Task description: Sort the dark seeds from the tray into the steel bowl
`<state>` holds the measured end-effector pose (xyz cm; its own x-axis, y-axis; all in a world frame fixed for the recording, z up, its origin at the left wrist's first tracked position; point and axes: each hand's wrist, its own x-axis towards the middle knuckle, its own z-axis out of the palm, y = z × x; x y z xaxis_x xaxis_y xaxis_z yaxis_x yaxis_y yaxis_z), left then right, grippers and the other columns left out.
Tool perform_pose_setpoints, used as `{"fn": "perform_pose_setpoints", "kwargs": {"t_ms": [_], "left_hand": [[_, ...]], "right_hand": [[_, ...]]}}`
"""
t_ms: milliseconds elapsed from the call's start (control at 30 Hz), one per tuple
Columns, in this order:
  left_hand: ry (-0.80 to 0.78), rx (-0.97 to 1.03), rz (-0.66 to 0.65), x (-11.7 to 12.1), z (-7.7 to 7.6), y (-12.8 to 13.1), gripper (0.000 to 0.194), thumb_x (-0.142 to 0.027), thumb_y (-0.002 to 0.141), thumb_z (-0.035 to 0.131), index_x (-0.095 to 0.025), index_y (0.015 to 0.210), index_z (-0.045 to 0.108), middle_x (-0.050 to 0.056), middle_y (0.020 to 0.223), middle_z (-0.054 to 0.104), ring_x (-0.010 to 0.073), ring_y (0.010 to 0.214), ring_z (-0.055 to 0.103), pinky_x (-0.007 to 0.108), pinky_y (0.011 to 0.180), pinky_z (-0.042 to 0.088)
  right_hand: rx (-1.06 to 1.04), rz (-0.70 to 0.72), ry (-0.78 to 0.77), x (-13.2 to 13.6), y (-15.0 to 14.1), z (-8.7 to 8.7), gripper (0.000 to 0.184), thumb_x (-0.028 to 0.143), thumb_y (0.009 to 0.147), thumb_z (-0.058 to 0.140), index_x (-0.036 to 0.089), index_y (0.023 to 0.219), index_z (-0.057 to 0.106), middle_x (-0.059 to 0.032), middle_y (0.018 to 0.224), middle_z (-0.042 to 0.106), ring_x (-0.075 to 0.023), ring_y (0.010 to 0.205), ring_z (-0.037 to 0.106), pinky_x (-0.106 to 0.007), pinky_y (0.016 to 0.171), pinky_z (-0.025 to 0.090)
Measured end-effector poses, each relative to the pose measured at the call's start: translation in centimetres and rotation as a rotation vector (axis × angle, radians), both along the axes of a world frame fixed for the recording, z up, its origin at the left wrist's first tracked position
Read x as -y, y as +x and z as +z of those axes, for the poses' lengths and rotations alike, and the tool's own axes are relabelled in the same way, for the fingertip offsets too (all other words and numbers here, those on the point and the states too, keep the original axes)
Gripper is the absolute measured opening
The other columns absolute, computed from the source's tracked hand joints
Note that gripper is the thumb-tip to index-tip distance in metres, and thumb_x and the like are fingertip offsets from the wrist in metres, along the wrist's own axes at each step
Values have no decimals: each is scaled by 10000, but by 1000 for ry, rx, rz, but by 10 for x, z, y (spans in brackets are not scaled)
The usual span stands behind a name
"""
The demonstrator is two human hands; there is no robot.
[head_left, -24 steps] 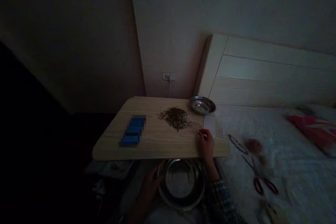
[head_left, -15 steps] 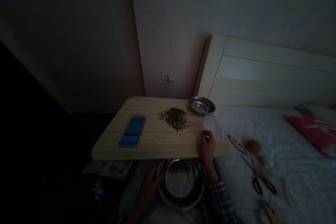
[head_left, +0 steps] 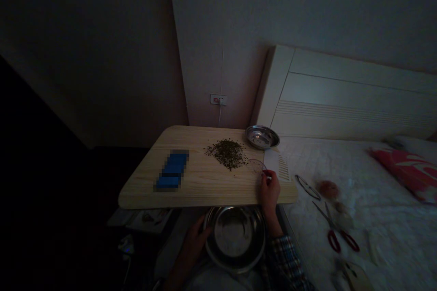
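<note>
A shiny metal basin [head_left: 235,238] sits in my lap just below the table edge. My left hand [head_left: 197,236] grips its left rim, fingers wrapped around the edge. On the wooden table my right hand [head_left: 269,186] pinches the near edge of a thin, clear round piece [head_left: 256,166] with a pinkish rim, perhaps a plastic lid or dish. To its left lies a spread-out heap of small dark green-brown grains [head_left: 229,152], some loose at the margin. Dim light hides the finer detail of the clear piece.
A second metal bowl [head_left: 262,137] stands at the table's back right, beside a white slotted panel [head_left: 278,166]. A blurred-out blue item [head_left: 172,170] lies on the left of the table [head_left: 194,195]. Scissors [head_left: 334,229] and a phone [head_left: 357,276] rest on the bed.
</note>
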<state>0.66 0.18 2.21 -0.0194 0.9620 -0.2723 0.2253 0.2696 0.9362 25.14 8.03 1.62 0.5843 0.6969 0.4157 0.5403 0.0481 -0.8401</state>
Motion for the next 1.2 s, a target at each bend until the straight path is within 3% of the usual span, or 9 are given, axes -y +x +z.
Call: {"fn": "perform_pose_setpoints", "kwargs": {"t_ms": [333,767,1200], "left_hand": [[-19,-39,11,3,11,2,359,-271,644,551,-178,973,660,52,1088,672,237,1075,573,291,927,435],[29,-38,-45,-1,-21,-4,448,-288,684,503,-123,1092,586,91,1184,614,210,1120,541,274,970,392],[1,-15,-8,3,-5,-3,399,-268,695,525,-148,1066,611,60,1158,633,223,1113,544,283,959,405]], "right_hand": [[29,-9,-7,-2,1,-1,257,287,813,417,137,964,562,-104,907,626,-176,702,552,-278,645,394],[44,-13,-20,-1,0,2,276,282,794,423,127,977,559,-111,893,625,-181,693,547,-286,632,390],[136,-44,-7,-6,4,-4,251,256,807,398,126,950,558,-109,894,596,-183,728,523,-304,676,399]]}}
